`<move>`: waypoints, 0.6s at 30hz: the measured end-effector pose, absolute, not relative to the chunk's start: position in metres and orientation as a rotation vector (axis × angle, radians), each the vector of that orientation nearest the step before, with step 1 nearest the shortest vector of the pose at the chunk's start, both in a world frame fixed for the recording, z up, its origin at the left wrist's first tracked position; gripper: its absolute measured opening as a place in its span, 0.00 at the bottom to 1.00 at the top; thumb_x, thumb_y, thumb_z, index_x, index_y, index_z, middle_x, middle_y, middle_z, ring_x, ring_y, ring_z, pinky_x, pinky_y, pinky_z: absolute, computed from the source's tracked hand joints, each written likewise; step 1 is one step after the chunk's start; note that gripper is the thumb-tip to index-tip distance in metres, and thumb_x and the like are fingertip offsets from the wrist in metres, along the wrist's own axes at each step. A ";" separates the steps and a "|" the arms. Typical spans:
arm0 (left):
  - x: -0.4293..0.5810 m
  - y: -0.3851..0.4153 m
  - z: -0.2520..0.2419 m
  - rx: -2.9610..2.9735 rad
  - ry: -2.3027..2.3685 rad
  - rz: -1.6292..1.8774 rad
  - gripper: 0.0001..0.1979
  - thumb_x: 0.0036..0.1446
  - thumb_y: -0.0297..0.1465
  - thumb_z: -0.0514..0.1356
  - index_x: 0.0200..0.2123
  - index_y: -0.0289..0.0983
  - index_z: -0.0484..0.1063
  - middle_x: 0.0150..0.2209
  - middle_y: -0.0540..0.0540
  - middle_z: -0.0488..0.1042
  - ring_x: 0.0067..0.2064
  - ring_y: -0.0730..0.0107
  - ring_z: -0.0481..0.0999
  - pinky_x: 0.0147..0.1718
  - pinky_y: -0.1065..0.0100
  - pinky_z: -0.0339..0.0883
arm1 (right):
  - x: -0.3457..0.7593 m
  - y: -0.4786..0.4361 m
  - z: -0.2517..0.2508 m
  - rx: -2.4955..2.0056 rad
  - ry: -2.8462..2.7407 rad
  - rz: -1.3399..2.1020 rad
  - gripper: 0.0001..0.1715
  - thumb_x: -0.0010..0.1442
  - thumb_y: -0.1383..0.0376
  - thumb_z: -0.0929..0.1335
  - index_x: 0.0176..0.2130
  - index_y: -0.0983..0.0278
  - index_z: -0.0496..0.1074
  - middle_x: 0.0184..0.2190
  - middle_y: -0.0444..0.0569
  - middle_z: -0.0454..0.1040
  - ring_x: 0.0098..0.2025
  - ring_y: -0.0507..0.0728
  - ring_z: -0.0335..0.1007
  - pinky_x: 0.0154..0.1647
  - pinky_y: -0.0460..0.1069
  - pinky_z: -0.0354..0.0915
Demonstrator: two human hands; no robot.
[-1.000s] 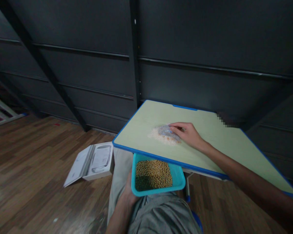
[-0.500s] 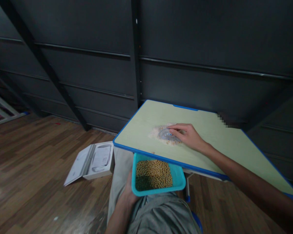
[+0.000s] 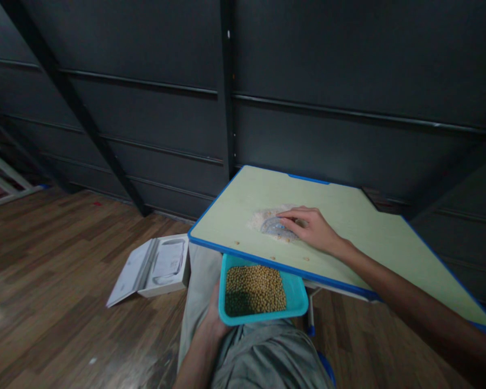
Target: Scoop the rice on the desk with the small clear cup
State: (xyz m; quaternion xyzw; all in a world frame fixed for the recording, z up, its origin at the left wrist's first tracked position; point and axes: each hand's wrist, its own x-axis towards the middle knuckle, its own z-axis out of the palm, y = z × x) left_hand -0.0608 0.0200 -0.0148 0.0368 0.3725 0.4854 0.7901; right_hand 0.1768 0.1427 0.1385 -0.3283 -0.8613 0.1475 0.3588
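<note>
My right hand (image 3: 311,229) rests on a pale green desk top with a blue edge (image 3: 360,227). Its fingers lie bent on a small clear plastic piece (image 3: 272,226) that sits in a heap of pale grains (image 3: 267,218). A few loose beans (image 3: 272,257) lie near the desk's front edge. My left hand (image 3: 213,316) grips the left side of a turquoise tray (image 3: 297,297) full of yellowish beans (image 3: 254,289), held on my lap just under the desk's front edge.
An open white box (image 3: 154,268) lies on the wooden floor to the left of my leg. A dark panelled wall with a slanted beam (image 3: 76,113) stands behind the desk. A white frame (image 3: 4,183) shows at the far left.
My right hand has slid the clear piece a little through the grain heap. A few beans now lie near the desk's front edge. The tray and left hand have stayed put.
</note>
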 end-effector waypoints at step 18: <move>-0.060 0.018 -0.009 -0.057 0.818 1.081 0.06 0.44 0.26 0.63 0.29 0.39 0.76 0.36 0.38 0.85 0.58 0.46 0.77 0.58 0.49 0.70 | 0.175 0.134 0.138 -0.855 -2.288 0.537 0.13 0.66 0.60 0.70 0.47 0.58 0.82 0.40 0.48 0.84 0.39 0.56 0.78 0.40 0.51 0.71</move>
